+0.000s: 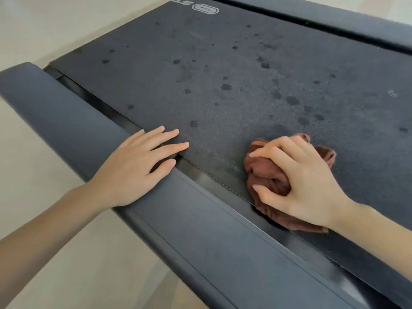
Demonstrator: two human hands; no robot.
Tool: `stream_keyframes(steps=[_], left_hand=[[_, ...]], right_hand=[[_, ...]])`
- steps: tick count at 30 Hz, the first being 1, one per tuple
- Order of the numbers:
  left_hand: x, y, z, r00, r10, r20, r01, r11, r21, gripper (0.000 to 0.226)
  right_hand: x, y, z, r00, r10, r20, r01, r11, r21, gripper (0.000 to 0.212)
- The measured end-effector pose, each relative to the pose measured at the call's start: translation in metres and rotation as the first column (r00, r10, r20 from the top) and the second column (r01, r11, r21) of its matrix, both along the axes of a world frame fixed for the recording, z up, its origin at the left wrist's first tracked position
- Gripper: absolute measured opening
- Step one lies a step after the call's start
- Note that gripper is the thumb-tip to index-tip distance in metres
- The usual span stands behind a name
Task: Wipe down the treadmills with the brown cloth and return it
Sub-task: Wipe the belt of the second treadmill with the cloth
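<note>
Smooth treadmill rail [200,230] under left hand [138,166] — right hand [298,181] grips crumpled brown cloth [265,175].

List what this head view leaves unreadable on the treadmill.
1. Head view: belt patch beneath the brown cloth, hidden by the cloth and the right hand gripping it.
2. Head view: white logo lettering, cut off by the top edge.
3. Head view: side rail beneath the left hand, covered by its palm.
4. Head view: console and other treadmills, outside the frame.

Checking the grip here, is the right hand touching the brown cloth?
Touching. The head view shows the right hand gripping the bunched brown cloth, fingers curled round it, pressing it onto the treadmill belt.
</note>
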State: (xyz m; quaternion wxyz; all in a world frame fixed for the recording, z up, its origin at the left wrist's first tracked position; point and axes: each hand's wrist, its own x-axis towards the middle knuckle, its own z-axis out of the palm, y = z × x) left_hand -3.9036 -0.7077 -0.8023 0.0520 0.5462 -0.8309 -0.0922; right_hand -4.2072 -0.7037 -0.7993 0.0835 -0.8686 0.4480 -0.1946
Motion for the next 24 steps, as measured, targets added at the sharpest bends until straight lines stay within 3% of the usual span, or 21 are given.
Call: stream_keyframes(steps=[5,10,13,17,20,24], left_hand=[[0.000,0.001,-0.001,1.000,-0.008,-0.018,0.008,1.000,0.002,0.050],[0.038,-0.028,0.004,0.992,-0.129,-0.008,0.130,0.991,0.045,0.059],[0.075,-0.054,0.004,0.989,-0.146,-0.012,0.146,0.985,0.089,0.053],[0.081,-0.058,0.001,0.986,-0.167,-0.021,0.168,0.984,0.056,0.063],[0.079,-0.056,0.000,0.987,-0.157,-0.043,0.158,0.987,0.030,0.058],[0.079,-0.056,-0.001,0.986,-0.156,-0.061,0.158,0.987,0.032,0.052]], right_hand=[[0.087,-0.057,-0.002,0.997,-0.067,-0.025,0.066,0.997,-0.027,0.046],[0.060,-0.038,0.006,0.998,-0.006,-0.066,0.010,0.998,0.062,0.048],[0.004,0.020,0.006,0.988,-0.123,-0.094,0.133,0.986,0.101,0.048],[-0.024,0.064,0.014,0.929,-0.359,-0.094,0.368,0.922,0.118,0.057],[0.024,0.035,0.011,0.888,-0.449,-0.101,0.456,0.887,0.073,0.056],[0.111,-0.042,0.003,0.894,-0.441,-0.075,0.441,0.897,-0.014,0.046]])
